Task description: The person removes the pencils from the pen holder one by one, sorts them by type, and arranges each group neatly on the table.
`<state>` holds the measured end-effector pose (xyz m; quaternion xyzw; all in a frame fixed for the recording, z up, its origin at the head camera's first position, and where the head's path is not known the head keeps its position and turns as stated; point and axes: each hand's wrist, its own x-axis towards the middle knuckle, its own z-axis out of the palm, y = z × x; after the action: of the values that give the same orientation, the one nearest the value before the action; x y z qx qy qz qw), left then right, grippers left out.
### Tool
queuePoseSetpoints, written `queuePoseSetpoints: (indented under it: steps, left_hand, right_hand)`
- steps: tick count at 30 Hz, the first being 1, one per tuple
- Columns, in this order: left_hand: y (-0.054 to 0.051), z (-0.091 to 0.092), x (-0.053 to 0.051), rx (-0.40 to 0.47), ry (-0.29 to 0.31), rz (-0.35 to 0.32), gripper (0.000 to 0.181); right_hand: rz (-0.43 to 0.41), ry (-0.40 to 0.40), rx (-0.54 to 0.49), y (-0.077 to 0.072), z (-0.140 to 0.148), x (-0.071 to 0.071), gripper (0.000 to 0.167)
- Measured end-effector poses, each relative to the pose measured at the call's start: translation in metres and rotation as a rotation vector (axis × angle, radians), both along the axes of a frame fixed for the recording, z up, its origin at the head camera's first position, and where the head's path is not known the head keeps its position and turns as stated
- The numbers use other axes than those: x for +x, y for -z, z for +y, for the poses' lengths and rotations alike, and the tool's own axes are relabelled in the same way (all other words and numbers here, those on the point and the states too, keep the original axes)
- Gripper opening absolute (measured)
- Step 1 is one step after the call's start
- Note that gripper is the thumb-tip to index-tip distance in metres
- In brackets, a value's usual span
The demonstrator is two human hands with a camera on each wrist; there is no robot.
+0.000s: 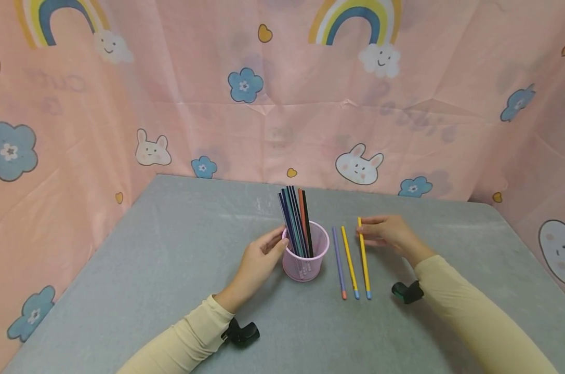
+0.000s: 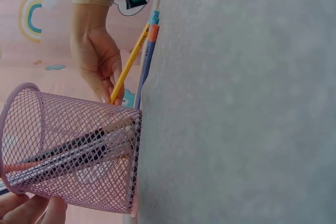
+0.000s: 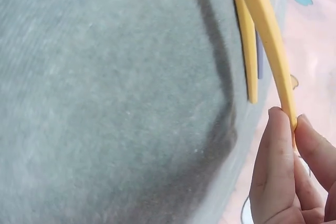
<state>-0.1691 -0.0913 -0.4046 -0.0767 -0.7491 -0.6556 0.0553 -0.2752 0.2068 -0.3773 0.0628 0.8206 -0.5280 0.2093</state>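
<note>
A pink mesh pencil cup (image 1: 302, 267) stands upright on the table with several dark pencils (image 1: 295, 223) and an orange one leaning inside it. My left hand (image 1: 259, 254) holds the cup's rim at its left side, and its fingertips (image 2: 31, 211) show against the mesh in the left wrist view. Right of the cup, my right hand (image 1: 390, 234) pinches the far end of a yellow pencil (image 3: 270, 40) between thumb and fingers. That end is raised off the table. A second yellow pencil (image 1: 350, 262) and a purple pencil (image 1: 339, 262) lie beside it, roughly parallel.
The grey table (image 1: 170, 270) reaches back to a pink printed curtain (image 1: 282, 119), which also hangs along both sides. Black wrist-worn devices sit under the left wrist (image 1: 242, 334) and the right wrist (image 1: 407, 292).
</note>
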Motion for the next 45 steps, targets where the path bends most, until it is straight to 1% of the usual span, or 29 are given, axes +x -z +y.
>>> queuePoseSetpoints:
  steps: [4, 10, 17, 20, 27, 32, 35, 39, 42, 45]
  left_hand:
    - [0.000, 0.001, 0.000, -0.004, -0.003, 0.001, 0.043]
    - [0.000, 0.001, -0.001, 0.004, 0.003, -0.006, 0.043]
    - [0.001, 0.000, -0.001, -0.010, 0.020, 0.015, 0.043]
    - [0.002, 0.000, -0.002, -0.002, 0.021, 0.009, 0.043]
    - [0.003, 0.001, -0.003, 0.022, 0.019, 0.022, 0.042]
    - [0.003, 0.001, -0.003, 0.020, 0.015, 0.021, 0.042]
    - [0.003, 0.001, -0.003, 0.017, 0.014, 0.015, 0.042]
    - [0.003, 0.000, -0.002, 0.012, 0.017, 0.023, 0.042]
    - [0.003, 0.000, -0.002, 0.015, 0.017, 0.025, 0.042]
    - [0.002, 0.001, -0.002, 0.026, 0.010, 0.012, 0.042]
  right_hand:
    - [-0.014, 0.004, 0.012, 0.003, -0.001, -0.002, 0.060]
    - [-0.034, 0.005, 0.000, 0.005, -0.002, -0.004, 0.055]
    - [-0.051, -0.007, 0.007, 0.009, -0.003, -0.004, 0.053]
    - [-0.060, -0.010, 0.012, 0.010, -0.003, -0.005, 0.053]
    - [-0.046, -0.002, 0.093, 0.010, -0.006, -0.004, 0.051]
    - [-0.038, 0.012, 0.145, 0.012, -0.010, -0.006, 0.050]
    - [-0.037, 0.021, 0.165, 0.011, -0.012, -0.006, 0.048]
    - [-0.036, 0.025, 0.192, 0.010, -0.014, -0.007, 0.046]
    - [-0.031, 0.015, 0.211, 0.010, -0.015, -0.008, 0.045]
    - [-0.022, 0.010, 0.220, 0.011, -0.016, -0.009, 0.044]
